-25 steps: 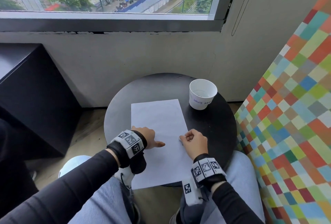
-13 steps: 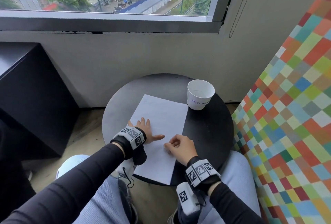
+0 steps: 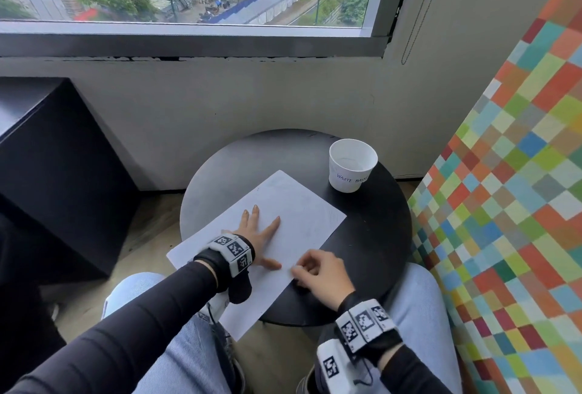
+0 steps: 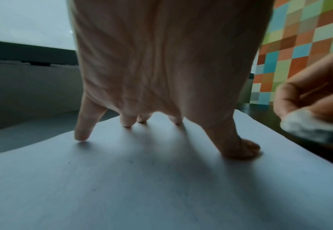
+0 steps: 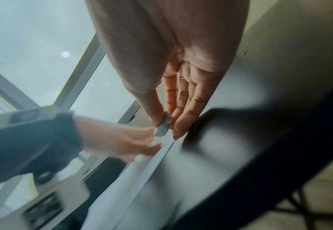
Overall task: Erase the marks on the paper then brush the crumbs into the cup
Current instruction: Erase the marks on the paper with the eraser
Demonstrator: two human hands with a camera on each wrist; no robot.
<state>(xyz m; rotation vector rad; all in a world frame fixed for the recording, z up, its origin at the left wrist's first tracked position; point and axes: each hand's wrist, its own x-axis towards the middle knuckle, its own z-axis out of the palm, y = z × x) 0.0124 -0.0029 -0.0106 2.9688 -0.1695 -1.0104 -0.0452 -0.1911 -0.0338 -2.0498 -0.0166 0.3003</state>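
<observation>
Since a second ago the paper has swung round under the hands and now lies skewed on the round tabletop, its near corner hanging over the edge toward the person's knees. Her left hand lies flat on the sheet, fingers spread and straight, pressing it down, while the right hand is at the paper's right edge just beside the left thumb, fingers curled and pinching a small white eraser. Well apart, at the far right of the tabletop, stands the white paper cup.
</observation>
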